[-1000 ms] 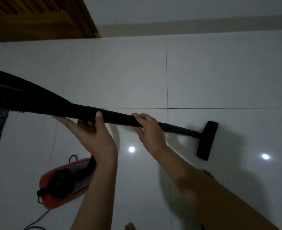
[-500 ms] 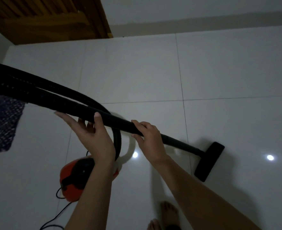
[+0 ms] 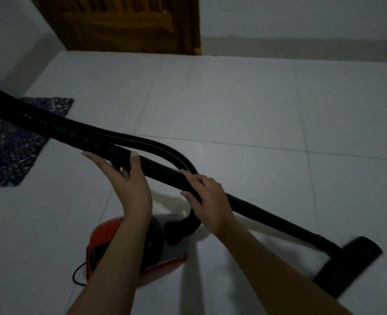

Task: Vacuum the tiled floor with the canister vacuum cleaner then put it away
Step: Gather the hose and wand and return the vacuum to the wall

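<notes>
A: Pale tiled floor (image 3: 244, 114), dim light; wooden door (image 3: 124, 23) at the far wall, blue patterned mat (image 3: 12, 153) off left.

B: Vacuum?

A: Red canister (image 3: 101, 244) sits on the tiles just below the arms. Its black hose (image 3: 58, 128) loops up and back along the wand (image 3: 267, 214). Floor head (image 3: 347, 267) is down at lower right, blurred.

B: Hands?

A: Left hand (image 3: 128, 189) cups the wand's upper end, fingers spread, thumb over the top, a loose hold. Right hand (image 3: 208, 201) is wrapped around the wand lower down.

B: Risks?

A: My read: slack hose may snag the canister and tip or drag it. Cord (image 3: 78, 276) trails near where the feet would be, a trip hazard. The loose left grip could let the wand twist.
</notes>
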Available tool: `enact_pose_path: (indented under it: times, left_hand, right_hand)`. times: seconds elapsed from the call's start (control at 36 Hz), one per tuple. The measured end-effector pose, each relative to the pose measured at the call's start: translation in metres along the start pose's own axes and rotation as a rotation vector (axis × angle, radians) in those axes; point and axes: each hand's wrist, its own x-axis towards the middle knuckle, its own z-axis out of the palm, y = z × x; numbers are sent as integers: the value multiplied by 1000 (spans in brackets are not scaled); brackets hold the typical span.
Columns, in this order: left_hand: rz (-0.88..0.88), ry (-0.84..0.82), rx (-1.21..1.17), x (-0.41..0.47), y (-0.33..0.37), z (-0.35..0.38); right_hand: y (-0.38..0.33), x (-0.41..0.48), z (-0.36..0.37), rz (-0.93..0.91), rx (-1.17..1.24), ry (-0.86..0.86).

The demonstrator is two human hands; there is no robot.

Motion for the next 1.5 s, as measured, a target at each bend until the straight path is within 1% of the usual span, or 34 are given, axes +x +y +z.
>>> enact_pose_path:
  times: [0.06, 0.14, 0.25, 0.33, 0.39, 0.44, 0.56, 0.61, 0.67, 0.72, 0.78, 0.86, 0.92, 1.0, 1.14, 1.22, 1.33, 1.42, 1.5]
  left_hand:
    - [5, 25, -27, 13, -18, -11]
    - [47, 55, -91, 30, -42, -23]
    - [121, 54, -161, 50, -65, -24]
    - [129, 57, -264, 59, -70, -19]
    - [137, 51, -323, 59, -72, -17]
    - [134, 40, -363, 55, -74, -18]
    - [94, 45, -376, 43, -71, -21]
    - [73, 45, -378, 38, -71, -22]
    - [69, 32, -389, 37, -72, -22]
    - [76, 14, -397, 37, -75, -22]
    - [83, -6, -402, 36, -78, -22]
    - [84, -11, -394, 34, -82, -24]
    - [73, -10, -390, 34, -83, -26]
    - [67, -36, -381, 31, -83, -23]
    - [61, -83, -386, 25, -82, -17]
    - [44, -76, -376, 21, -81, -14]
    - [32, -105, -373, 12, -75, -7]
    - [15, -145, -379, 1, -67, 1]
    - [-3, -208, -397, -11, -60, 12]
  right_hand:
    - [-1, 9, 25, -77, -9, 20]
    - [-3, 24, 55, -189, -23, 95]
    - [-1, 42, 73, -271, -15, 172]
    - [3, 49, 75, -298, -44, 165]
    - [6, 50, 72, -306, -81, 126]
    - [8, 50, 65, -275, -11, 53]
    - [14, 51, 42, -135, 365, -131]
    - [22, 55, 34, -83, 457, -136]
    - [32, 63, 30, -7, 523, -75]
    - [42, 70, 32, 92, 512, -68]
    - [49, 75, 39, 174, 451, -176]
    - [48, 78, 46, 276, 464, -363]
    - [50, 81, 48, 282, 413, -412]
    - [61, 80, 47, 294, 437, -318]
    - [76, 71, 37, 318, 647, -90]
    - [88, 60, 25, 309, 692, 20]
    - [106, 38, 2, 342, 744, 166]
    - [111, 25, -17, 307, 725, 262]
    - [109, 20, -34, 196, 581, 278]
